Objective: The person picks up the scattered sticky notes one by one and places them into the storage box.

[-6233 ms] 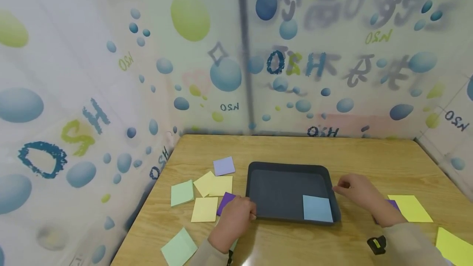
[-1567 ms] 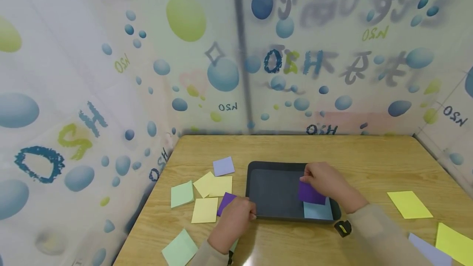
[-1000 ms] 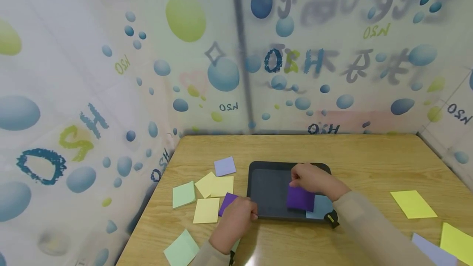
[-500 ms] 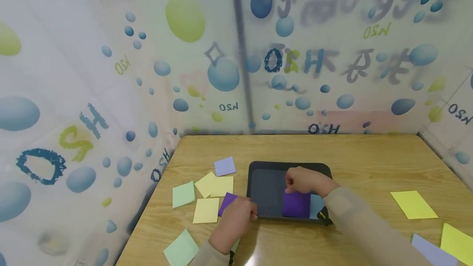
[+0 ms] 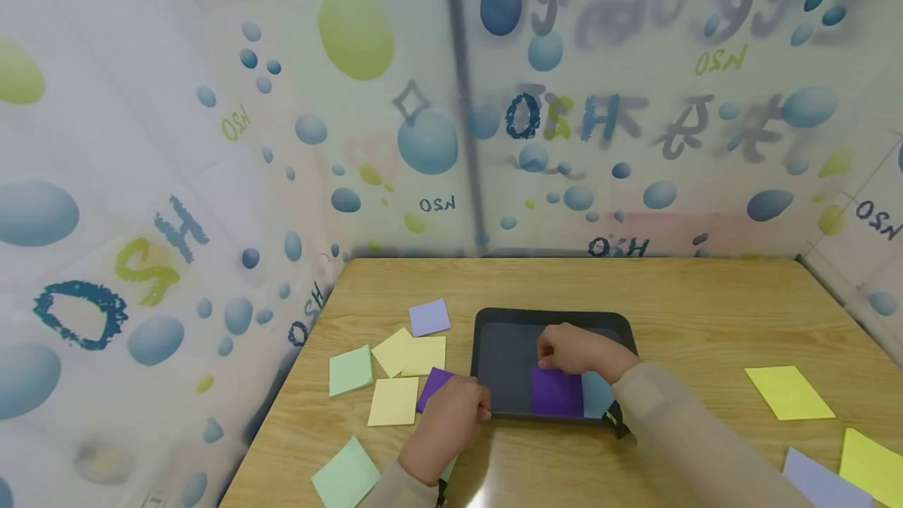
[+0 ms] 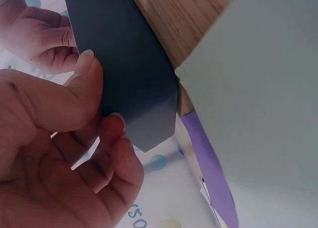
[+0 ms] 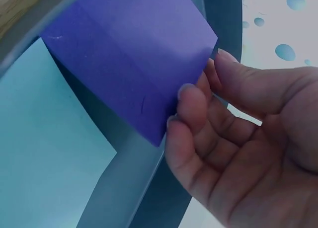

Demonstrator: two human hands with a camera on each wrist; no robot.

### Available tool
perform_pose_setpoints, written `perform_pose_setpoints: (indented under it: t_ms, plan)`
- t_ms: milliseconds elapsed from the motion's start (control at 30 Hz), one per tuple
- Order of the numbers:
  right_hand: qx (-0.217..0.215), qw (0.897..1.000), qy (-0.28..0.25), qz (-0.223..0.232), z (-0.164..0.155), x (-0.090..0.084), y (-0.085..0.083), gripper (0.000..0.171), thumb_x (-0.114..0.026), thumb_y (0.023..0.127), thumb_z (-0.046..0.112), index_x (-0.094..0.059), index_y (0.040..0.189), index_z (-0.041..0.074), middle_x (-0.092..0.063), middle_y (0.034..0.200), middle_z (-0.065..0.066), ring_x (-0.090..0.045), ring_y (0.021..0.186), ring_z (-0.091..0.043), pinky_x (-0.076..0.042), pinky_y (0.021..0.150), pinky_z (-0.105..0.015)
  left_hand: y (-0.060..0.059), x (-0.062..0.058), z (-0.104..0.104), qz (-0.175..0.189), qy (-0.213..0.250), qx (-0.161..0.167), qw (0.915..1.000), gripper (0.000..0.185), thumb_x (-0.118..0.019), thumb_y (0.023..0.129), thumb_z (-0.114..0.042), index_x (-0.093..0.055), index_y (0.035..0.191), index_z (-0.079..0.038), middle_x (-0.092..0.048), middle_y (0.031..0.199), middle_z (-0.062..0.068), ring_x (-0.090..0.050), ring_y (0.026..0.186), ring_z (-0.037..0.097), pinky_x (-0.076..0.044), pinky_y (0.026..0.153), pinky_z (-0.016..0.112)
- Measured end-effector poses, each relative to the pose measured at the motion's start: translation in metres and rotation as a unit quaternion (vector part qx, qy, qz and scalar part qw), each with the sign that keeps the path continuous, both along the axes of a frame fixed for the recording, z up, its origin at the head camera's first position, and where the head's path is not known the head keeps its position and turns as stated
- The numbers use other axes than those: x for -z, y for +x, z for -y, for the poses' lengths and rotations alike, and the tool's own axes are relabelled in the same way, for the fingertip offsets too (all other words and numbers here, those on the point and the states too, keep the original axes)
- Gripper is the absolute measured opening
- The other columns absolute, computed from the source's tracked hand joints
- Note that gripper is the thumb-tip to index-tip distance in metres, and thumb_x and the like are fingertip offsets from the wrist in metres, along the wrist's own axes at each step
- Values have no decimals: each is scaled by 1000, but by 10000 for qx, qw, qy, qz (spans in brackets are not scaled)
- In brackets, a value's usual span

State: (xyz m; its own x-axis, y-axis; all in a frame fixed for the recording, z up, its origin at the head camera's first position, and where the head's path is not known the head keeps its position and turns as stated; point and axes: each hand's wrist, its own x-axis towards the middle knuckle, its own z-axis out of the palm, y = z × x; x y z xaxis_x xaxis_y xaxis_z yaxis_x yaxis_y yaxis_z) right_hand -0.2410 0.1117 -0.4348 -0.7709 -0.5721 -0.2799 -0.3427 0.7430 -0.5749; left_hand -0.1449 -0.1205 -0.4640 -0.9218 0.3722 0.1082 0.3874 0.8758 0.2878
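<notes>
A dark grey tray [image 5: 508, 351] lies on the wooden table [image 5: 635, 288]. My left hand [image 5: 474, 406] grips its near left corner; in the left wrist view the thumb and a finger [image 6: 99, 99] pinch the tray's rim [image 6: 124, 74]. In the tray a purple note [image 5: 557, 392] lies low over the floor, overlapping a light blue note [image 5: 600, 397]. My right hand [image 5: 557, 355] holds the purple note's far edge. In the right wrist view the hand [image 7: 198, 84] has its fingertips on the purple note [image 7: 129, 54], beside the blue note [image 7: 44, 153].
Left of the tray lie a lavender note [image 5: 429, 317], yellow notes [image 5: 409, 353], green notes [image 5: 349, 370] and another purple note [image 5: 433, 386]. At the right lie yellow notes [image 5: 788, 392] and a lavender one [image 5: 811, 477]. Printed curtains close in the table's back and sides.
My right hand brought a purple note from the table's right side into the tray, then slid it leftward and down beside the blue note. The left hand stayed on the tray's corner.
</notes>
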Motion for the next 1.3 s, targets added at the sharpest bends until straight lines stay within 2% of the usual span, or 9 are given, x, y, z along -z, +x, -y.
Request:
perform_pose_setpoints:
  t_ms: [133,400,567,733,967,1100,1300]
  plan:
    - [165,9999,4,53,0,2,-1,16,-63,98,7,-68,84,11,-63,76,-3,-59,62,-16,-46,57,-30,1,-1,0,-35,14,8,10000,22,-81,83,-8,-69,68,-19,-59,74,-11,-58,71,5,-44,56,18]
    - [136,9997,213,-8,-2,4,1,9,-65,97,9,-73,94,9,-67,84,0,-59,72,-14,-50,65,-33,0,3,0,-132,-66,60,9999,22,-81,82,-10,-69,67,-20,-58,74,-12,-59,73,5,-46,57,18]
    - [79,9996,254,57,-3,3,1,16,-65,98,11,-75,109,5,-74,101,-5,-68,88,-18,-57,78,-40,0,3,0,-136,-43,56,9999,22,-81,82,-8,-69,67,-20,-58,74,-11,-58,73,6,-45,57,18]
    - [-59,9996,273,81,-5,2,3,22,-66,97,13,-73,116,3,-74,112,-9,-70,101,-24,-57,88,-46,0,3,1,-116,-26,40,9999,22,-80,83,-8,-69,67,-19,-59,75,-11,-59,73,6,-46,58,18]
    - [-130,9999,-10,66,-13,-2,8,26,-65,97,13,-70,119,1,-72,114,-12,-69,103,-28,-57,87,-46,-1,4,1,-173,-89,17,9998,22,-80,83,-9,-69,68,-20,-59,75,-11,-60,74,7,-47,59,19]
    - [-162,9997,-110,-154,-20,-5,11,26,-65,97,15,-70,119,2,-73,114,-11,-69,102,-27,-58,85,-43,0,4,1,-141,-66,21,9999,21,-80,84,-9,-69,69,-20,-59,75,-11,-60,75,8,-48,59,19]
    - [49,9989,-240,-407,-32,-2,14,27,-66,98,19,-71,119,2,-73,114,-10,-70,101,-25,-57,84,-43,0,3,1,-139,-50,35,9999,21,-80,84,-8,-69,69,-20,-59,75,-11,-60,75,7,-47,58,19]
